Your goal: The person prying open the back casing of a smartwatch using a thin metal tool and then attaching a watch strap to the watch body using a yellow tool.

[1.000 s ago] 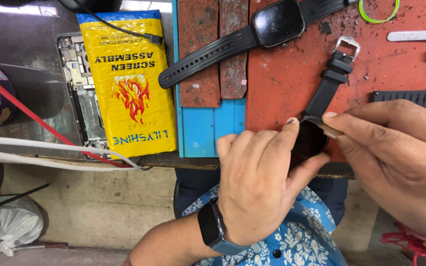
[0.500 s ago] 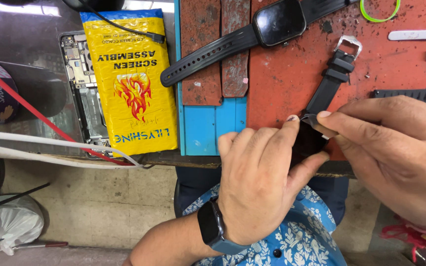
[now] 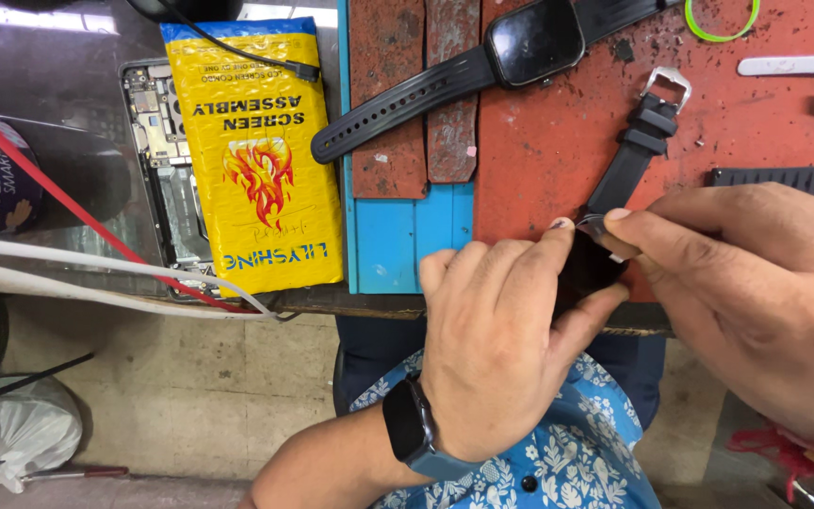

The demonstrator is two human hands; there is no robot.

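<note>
My left hand (image 3: 501, 339) grips a black smartwatch body (image 3: 588, 269) at the near edge of the red work mat (image 3: 558, 141), thumb under it and index finger on top. My right hand (image 3: 746, 292) pinches the spot where the black strap (image 3: 628, 165) with a silver buckle joins the watch body. The strap runs away from me across the mat. A dark watch sits on my left wrist (image 3: 412, 429).
A second black smartwatch (image 3: 482, 66) lies at the mat's far side. A loose strap piece (image 3: 784, 179) lies right. A yellow padded packet (image 3: 256, 155) covers an opened phone (image 3: 157, 151). Red and white cables (image 3: 96, 254) cross left. A blue mat (image 3: 407, 236) shows.
Both hands stay on the watch body; the right fingertips have shifted slightly at the strap joint. Nothing else has moved.
</note>
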